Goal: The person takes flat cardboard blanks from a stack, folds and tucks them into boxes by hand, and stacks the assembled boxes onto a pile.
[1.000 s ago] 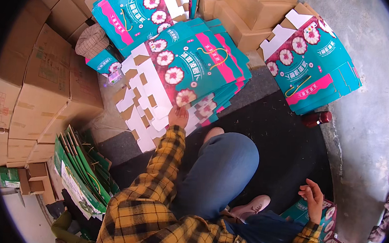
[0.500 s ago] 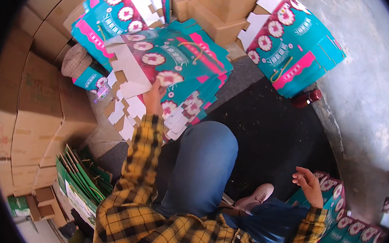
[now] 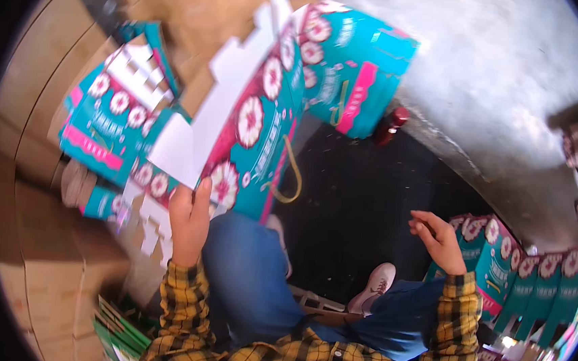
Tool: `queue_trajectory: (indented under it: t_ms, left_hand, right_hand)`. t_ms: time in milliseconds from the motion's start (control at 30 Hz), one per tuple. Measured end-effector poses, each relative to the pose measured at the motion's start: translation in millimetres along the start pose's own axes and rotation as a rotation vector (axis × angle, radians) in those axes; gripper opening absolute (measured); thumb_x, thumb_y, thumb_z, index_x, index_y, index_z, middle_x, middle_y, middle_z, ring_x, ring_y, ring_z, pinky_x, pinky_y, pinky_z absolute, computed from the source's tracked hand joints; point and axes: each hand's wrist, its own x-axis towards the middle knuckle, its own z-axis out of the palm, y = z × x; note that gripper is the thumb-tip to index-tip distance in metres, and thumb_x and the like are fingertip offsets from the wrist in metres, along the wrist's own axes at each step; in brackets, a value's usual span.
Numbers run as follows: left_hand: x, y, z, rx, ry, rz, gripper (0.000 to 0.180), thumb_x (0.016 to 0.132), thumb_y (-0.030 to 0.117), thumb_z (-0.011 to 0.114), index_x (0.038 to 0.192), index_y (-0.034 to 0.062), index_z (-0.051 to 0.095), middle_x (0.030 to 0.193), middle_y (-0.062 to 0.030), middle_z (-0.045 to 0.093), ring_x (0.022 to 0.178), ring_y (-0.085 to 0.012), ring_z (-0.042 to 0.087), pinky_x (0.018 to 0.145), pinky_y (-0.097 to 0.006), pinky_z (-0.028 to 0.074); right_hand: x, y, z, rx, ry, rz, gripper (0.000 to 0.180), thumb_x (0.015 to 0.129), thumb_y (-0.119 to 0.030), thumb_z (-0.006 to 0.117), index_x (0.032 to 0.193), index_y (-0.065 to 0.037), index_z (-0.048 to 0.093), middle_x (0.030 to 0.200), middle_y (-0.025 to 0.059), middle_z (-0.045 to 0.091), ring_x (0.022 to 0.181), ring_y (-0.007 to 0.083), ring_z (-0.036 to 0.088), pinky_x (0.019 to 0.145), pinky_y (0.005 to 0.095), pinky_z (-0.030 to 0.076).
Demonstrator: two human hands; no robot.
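My left hand (image 3: 189,223) pinches the lower corner of a flat teal gift box (image 3: 256,127) between thumb and fingers. The box is unfolded card with white flaps, pink-and-white flower prints and a yellow cord handle; it is lifted and tilted in front of my knee. Over the black mat (image 3: 341,205), my right hand (image 3: 439,240) hangs with loosely curled fingers and nothing visible in it. Behind the lifted box, a pile of like flat boxes (image 3: 157,185) is partly hidden. Another flat teal box (image 3: 352,70) lies farther off to the right.
Brown cartons (image 3: 39,249) line the left side. More flat boxes (image 3: 104,118) lean at the far left. Assembled teal boxes (image 3: 493,258) stand in rows at the right. A dark red bottle-like object (image 3: 392,124) lies by the mat's edge. Green folded cartons (image 3: 121,333) sit lower left.
My left hand has raised the flat box off the pile and swung it upright toward me. My right hand has moved slightly up and left. The view has turned rightward.
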Motion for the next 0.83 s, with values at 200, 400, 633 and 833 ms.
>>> queue_trajectory:
  t_ms: [200, 400, 633, 833]
  left_hand:
    - [30, 57, 51, 0.006, -0.211, 0.240, 0.028, 0.105, 0.014, 0.058, 0.127, -0.0027, 0.064, 0.096, -0.0113, 0.070, 0.087, -0.0166, 0.066, 0.080, -0.030, 0.052]
    - [41, 53, 90, -0.107, -0.610, 0.206, 0.031, 0.103, 0.013, 0.061, 0.129, -0.0038, 0.060, 0.110, -0.0098, 0.069, 0.100, -0.0162, 0.064, 0.089, -0.030, 0.050]
    - [45, 50, 118, 0.155, -0.254, 0.437, 0.052, 0.098, 0.013, 0.066, 0.145, -0.0010, 0.049, 0.136, -0.0181, 0.058, 0.121, -0.0289, 0.057, 0.107, -0.040, 0.044]
    - [-11, 67, 160, 0.183, -0.639, 0.388, 0.102, 0.081, 0.028, 0.085, 0.160, -0.0003, 0.026, 0.156, -0.0221, 0.040, 0.136, -0.0359, 0.048, 0.115, -0.045, 0.038]
  right_hand:
    - [4, -17, -46, -0.399, 0.725, -0.493, 0.073, 0.093, -0.023, 0.075, 0.154, -0.002, 0.041, 0.154, 0.0198, 0.046, 0.142, 0.0315, 0.045, 0.117, 0.0432, 0.036]
    - [-15, -17, -54, -0.183, -0.046, -0.397, 0.053, 0.093, -0.030, 0.075, 0.136, -0.002, 0.063, 0.120, 0.0171, 0.070, 0.109, 0.0294, 0.068, 0.098, 0.0394, 0.053]
    - [-6, -7, -30, -0.054, -0.224, -0.060, 0.046, 0.108, -0.040, 0.056, 0.115, 0.003, 0.070, 0.085, 0.0093, 0.070, 0.080, 0.0109, 0.059, 0.076, 0.0334, 0.052]
    - [18, 3, -21, 0.077, 0.002, 0.046, 0.050, 0.106, -0.046, 0.058, 0.119, 0.000, 0.071, 0.088, 0.0064, 0.071, 0.083, 0.0084, 0.059, 0.077, 0.0295, 0.053]
